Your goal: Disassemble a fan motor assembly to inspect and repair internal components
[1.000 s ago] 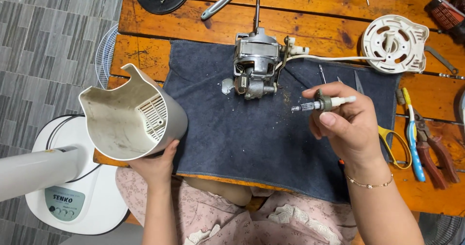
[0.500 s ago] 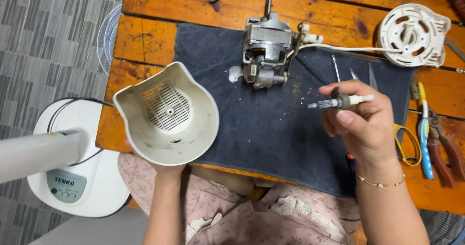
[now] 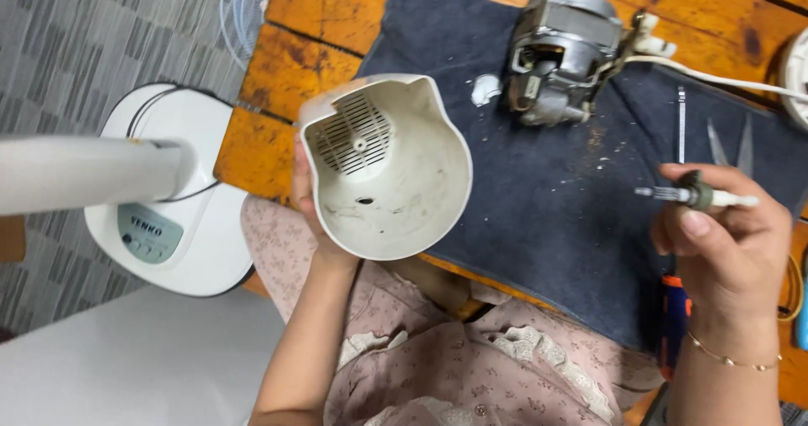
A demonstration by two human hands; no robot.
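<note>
Left hand (image 3: 310,192) grips white fan motor housing (image 3: 396,169), open side up, at the surface (image 3: 313,51) edge. Right hand (image 3: 724,245) pinches small shaft part (image 3: 694,195) over dark cloth (image 3: 555,199), near motor (image 3: 560,51).

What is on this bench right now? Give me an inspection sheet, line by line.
Surface: wooden table, worn, with a dark cloth mat spread on it.
Job's things: white plastic housing, open side up, vent grille inside; small threaded shaft part.
Clutter: electric motor on the mat; thin metal tools beside it.
Grips: left hand holds the housing; right hand pinches the shaft part.
Cables: white cable runs from the motor to the right.
Surroundings: white fan base and pole on the grey patterned floor.
</note>
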